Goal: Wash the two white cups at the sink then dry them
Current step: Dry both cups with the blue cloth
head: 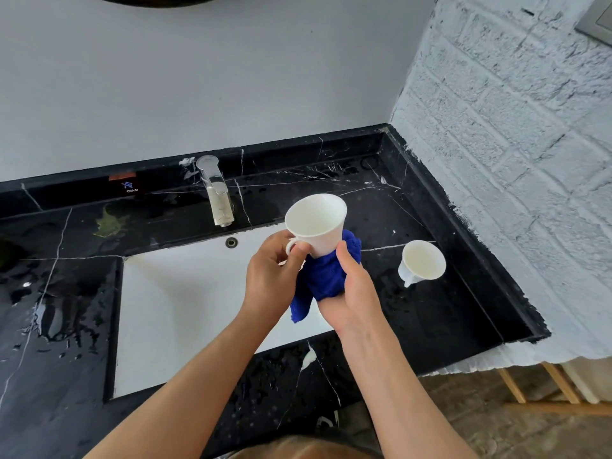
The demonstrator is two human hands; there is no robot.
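We are looking down at two bare forearms reaching forward over a white sink (185,303) set in a black marble counter (414,313). The left hand (270,276) is holding a white cup (316,223) above the sink's right side, thumb and fingers pinched closed on the cup's small handle, wrist bent slightly inward. The cup is tilting, its open mouth facing up and toward us. The right hand (354,293) is coming in from below and right, palm turned toward the left, fingers curled and clamped around a blue cloth (326,279). The cloth is wrapping the cup's narrow base, and a loose corner is hanging down between the two hands. We cannot tell how the fingers behind the cloth are lying. A second cup (422,261) is standing on the wet counter to the right of the sink, well apart from both hands, handle pointing toward us. A chrome tap (217,190) is standing behind the sink.
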